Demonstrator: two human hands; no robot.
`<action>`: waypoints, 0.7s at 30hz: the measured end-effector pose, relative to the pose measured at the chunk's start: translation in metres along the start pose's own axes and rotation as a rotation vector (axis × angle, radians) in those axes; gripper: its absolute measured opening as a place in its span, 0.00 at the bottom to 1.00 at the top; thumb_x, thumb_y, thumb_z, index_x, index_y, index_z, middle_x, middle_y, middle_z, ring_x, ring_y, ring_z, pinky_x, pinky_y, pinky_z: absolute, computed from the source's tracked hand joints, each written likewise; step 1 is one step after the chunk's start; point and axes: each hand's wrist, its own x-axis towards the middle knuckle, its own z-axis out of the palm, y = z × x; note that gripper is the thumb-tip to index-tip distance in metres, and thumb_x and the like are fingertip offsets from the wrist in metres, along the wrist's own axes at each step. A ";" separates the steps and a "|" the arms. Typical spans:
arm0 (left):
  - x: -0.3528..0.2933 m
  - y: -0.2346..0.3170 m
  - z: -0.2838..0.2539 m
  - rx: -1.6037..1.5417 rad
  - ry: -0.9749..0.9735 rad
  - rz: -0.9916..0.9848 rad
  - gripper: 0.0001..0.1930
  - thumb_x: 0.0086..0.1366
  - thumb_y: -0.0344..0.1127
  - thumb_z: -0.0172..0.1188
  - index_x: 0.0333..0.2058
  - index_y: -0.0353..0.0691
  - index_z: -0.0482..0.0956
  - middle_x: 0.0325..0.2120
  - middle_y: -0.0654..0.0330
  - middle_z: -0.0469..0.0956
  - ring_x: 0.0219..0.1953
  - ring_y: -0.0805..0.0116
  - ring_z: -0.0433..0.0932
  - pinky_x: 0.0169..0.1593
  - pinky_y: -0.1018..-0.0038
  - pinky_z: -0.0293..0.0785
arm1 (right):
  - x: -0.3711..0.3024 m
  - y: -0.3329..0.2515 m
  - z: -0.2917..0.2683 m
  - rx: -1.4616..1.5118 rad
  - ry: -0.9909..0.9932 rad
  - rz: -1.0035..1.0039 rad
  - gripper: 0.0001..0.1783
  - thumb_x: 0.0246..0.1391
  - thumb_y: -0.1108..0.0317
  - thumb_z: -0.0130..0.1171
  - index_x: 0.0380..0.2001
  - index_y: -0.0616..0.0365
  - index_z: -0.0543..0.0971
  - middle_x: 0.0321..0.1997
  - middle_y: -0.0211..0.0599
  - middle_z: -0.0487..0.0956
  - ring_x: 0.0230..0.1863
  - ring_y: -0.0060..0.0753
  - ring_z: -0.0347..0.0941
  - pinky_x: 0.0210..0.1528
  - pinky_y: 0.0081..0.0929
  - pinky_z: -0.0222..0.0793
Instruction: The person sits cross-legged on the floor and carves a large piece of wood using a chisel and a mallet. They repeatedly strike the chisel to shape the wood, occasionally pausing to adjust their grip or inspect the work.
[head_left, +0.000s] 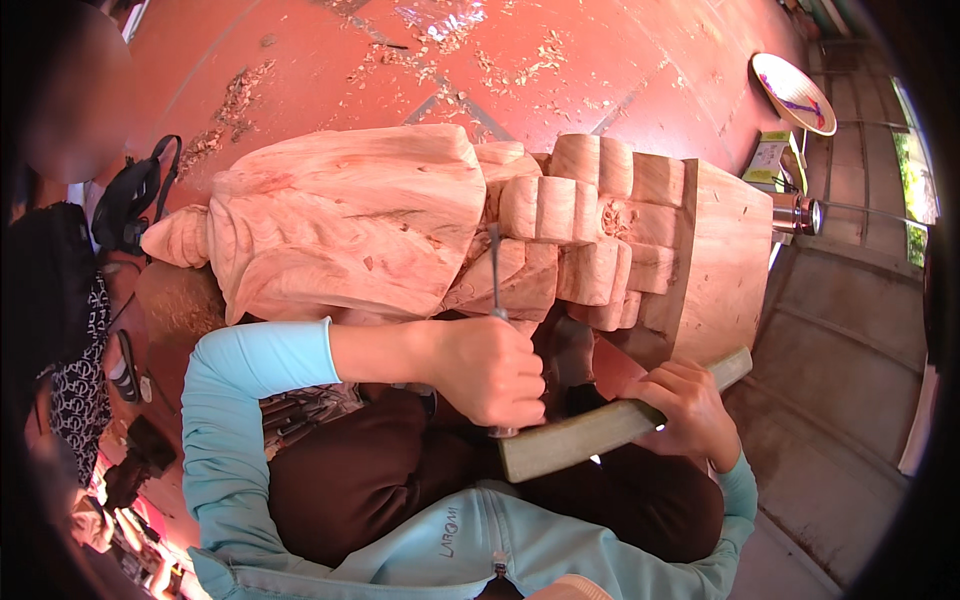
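Observation:
My left hand [490,372] is closed around the handle of a chisel [495,268]. Its thin metal shank points away from me, and the tip meets the carved wood near the edge of the large smooth section. A flat wooden bar [580,440] is gripped in my right hand [690,405]. The bar's near-left end lies right by the chisel's butt; whether they touch I cannot tell. Across my front lies a big pale wood carving [350,220], with folds on its left part, rounded blocks to the right and a flat base at its right end.
Wood shavings [520,65] litter the red tiled floor [330,50]. Beyond the carving's base are a metal flask [797,214], a green-and-white box [770,163] and a conical hat [793,95]. Several tools [305,410] lie beside my left leg. A person [50,270] is at the left, near a black bag [130,205].

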 end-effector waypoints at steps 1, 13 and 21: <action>-0.005 0.000 0.003 0.001 -0.034 0.016 0.15 0.52 0.37 0.60 0.15 0.45 0.62 0.15 0.68 0.60 0.18 0.74 0.64 0.19 0.78 0.59 | 0.000 -0.001 -0.002 0.011 -0.016 -0.005 0.25 0.20 0.64 0.68 0.32 0.49 0.79 0.21 0.28 0.72 0.23 0.34 0.71 0.26 0.29 0.64; -0.012 -0.007 -0.009 -0.205 -0.017 -0.076 0.13 0.42 0.38 0.60 0.14 0.44 0.63 0.15 0.65 0.63 0.19 0.67 0.68 0.20 0.72 0.64 | 0.011 -0.007 0.000 0.039 0.094 -0.008 0.33 0.18 0.69 0.68 0.40 0.52 0.77 0.29 0.29 0.76 0.26 0.34 0.71 0.27 0.29 0.66; -0.011 -0.019 -0.009 -0.295 0.077 -0.096 0.17 0.49 0.35 0.62 0.12 0.44 0.61 0.11 0.64 0.60 0.13 0.67 0.66 0.16 0.72 0.62 | 0.013 -0.004 0.003 0.068 0.108 -0.058 0.36 0.15 0.70 0.65 0.41 0.53 0.76 0.31 0.28 0.77 0.26 0.33 0.71 0.27 0.30 0.65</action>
